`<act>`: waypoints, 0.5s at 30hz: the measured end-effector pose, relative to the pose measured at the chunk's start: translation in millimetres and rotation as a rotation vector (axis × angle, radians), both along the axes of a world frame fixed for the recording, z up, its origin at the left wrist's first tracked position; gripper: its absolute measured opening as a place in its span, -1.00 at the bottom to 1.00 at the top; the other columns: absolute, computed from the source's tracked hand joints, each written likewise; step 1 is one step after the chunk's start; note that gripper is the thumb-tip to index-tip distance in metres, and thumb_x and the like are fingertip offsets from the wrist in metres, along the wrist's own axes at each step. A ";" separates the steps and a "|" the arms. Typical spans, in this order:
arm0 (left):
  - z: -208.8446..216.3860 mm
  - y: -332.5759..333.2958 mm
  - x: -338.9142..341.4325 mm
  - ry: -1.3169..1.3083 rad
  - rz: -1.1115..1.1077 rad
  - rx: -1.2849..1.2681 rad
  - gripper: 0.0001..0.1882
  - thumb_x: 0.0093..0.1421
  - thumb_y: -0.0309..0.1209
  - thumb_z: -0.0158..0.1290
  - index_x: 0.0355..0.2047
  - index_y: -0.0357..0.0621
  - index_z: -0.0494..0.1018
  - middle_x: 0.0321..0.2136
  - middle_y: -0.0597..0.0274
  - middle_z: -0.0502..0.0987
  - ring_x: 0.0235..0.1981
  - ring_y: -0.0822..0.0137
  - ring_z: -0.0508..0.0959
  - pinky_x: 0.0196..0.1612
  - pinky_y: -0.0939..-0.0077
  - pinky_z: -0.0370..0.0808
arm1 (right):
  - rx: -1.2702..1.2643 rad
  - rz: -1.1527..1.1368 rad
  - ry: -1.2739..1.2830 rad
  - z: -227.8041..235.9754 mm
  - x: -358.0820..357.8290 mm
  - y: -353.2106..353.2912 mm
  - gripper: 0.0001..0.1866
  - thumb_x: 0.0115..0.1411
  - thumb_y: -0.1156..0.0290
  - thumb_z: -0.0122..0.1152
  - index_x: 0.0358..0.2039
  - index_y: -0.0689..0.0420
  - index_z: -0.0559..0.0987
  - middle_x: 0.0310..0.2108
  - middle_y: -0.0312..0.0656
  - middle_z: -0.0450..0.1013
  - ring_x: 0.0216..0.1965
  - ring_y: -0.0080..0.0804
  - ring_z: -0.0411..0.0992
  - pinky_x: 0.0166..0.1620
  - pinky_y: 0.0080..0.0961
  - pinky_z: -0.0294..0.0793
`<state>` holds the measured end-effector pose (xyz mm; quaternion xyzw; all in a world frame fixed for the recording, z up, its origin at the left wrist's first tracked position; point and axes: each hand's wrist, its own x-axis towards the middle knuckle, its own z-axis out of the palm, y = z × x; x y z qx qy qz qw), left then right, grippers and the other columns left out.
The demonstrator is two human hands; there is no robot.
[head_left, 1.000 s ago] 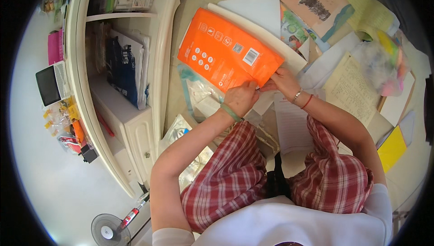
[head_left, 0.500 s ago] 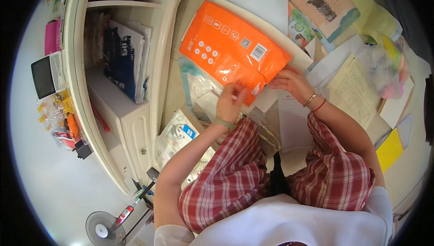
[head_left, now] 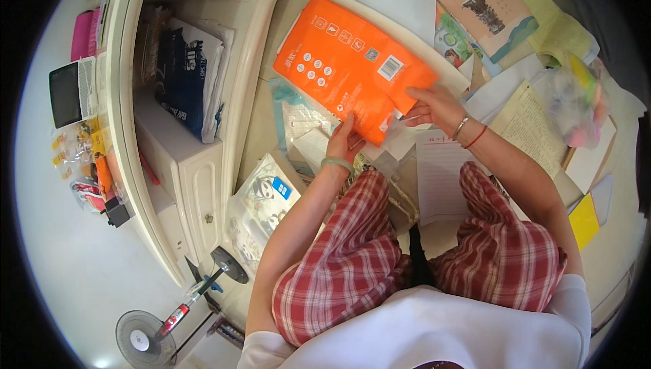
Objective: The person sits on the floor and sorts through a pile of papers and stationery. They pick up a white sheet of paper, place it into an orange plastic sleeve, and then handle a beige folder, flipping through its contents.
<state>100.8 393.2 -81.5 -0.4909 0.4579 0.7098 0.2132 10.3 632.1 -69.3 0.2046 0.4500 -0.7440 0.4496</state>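
A bright orange flat plastic package point(head_left: 352, 64) with a barcode and small white icons lies tilted over loose papers in front of me. My left hand point(head_left: 344, 142), with a pale green bangle at the wrist, grips its near left edge, thumb on top and the other fingers partly hidden underneath. At the near right corner my right hand point(head_left: 434, 108), wearing a metal bracelet and a red cord, holds the package with the thumb over its edge. A clear plastic flap shows along the near edge between the hands.
A cream cabinet point(head_left: 203, 165) with open shelves stands at left, holding a dark blue bag point(head_left: 186, 77). A fan point(head_left: 142, 338) is at lower left. Around me lie a lined sheet point(head_left: 441, 179), a panda-printed packet point(head_left: 268, 199), a yellow notepad point(head_left: 556, 23) and a plastic bag point(head_left: 573, 101).
My left hand has shifted from over the package's near edge to gripping that edge, thumb on top. The right hand's thumb now lies on the corner. My view has turned slightly.
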 end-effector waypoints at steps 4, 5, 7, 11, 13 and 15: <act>-2.3 6.6 -15.0 -0.047 0.020 0.064 -0.39 0.12 -0.04 0.16 0.07 -0.06 0.24 -0.06 0.23 0.45 -0.05 0.26 0.47 0.02 0.28 0.37 | 0.184 0.078 0.044 -30.1 1.4 19.3 -0.54 0.16 0.19 0.20 -0.13 0.34 0.44 -0.24 -0.01 0.47 -0.37 -0.29 0.55 -0.42 -0.46 0.62; -3.8 5.5 -16.8 -0.065 0.029 0.085 -0.38 0.11 -0.06 0.17 0.07 -0.06 0.23 -0.05 0.23 0.45 -0.05 0.24 0.47 0.01 0.25 0.39 | 0.196 0.091 0.057 -32.1 1.2 19.9 -0.53 0.15 0.16 0.20 -0.13 0.33 0.45 -0.24 -0.02 0.47 -0.37 -0.30 0.55 -0.43 -0.47 0.61; -6.6 5.5 -15.9 0.006 0.082 0.093 -0.37 0.09 -0.12 0.21 0.06 -0.05 0.20 -0.05 0.21 0.45 -0.03 0.21 0.48 -0.02 0.20 0.44 | 0.236 0.106 0.097 -34.7 2.6 23.5 -0.49 0.13 0.10 0.21 -0.10 0.30 0.44 -0.21 -0.05 0.46 -0.34 -0.32 0.54 -0.43 -0.49 0.61; -8.7 4.7 -13.7 0.046 0.216 0.113 -0.37 0.04 -0.28 0.27 0.03 -0.06 0.18 -0.05 0.16 0.44 -0.04 0.18 0.50 -0.09 0.13 0.54 | 0.342 0.103 0.174 -12.4 6.7 15.9 -0.37 0.09 -0.01 0.22 -0.01 0.24 0.39 -0.11 -0.08 0.42 -0.17 -0.33 0.49 -0.32 -0.44 0.60; 0.5 16.8 -15.8 0.079 0.207 -0.020 -0.44 0.12 -0.31 0.19 0.08 -0.12 0.22 0.00 0.14 0.42 0.01 0.19 0.46 0.00 0.19 0.50 | 0.333 0.098 0.194 -6.3 9.2 13.6 -0.33 0.09 -0.04 0.22 0.04 0.22 0.36 -0.07 -0.07 0.40 -0.10 -0.31 0.45 -0.22 -0.38 0.57; 10.3 17.8 -21.0 0.096 0.230 -0.113 -0.47 0.15 -0.35 0.16 0.10 -0.16 0.25 0.04 0.12 0.40 0.01 0.18 0.47 0.04 0.20 0.49 | 0.261 0.110 0.198 -2.7 13.0 10.1 -0.30 0.10 -0.05 0.21 0.08 0.21 0.33 -0.03 -0.05 0.38 -0.05 -0.27 0.42 -0.09 -0.31 0.52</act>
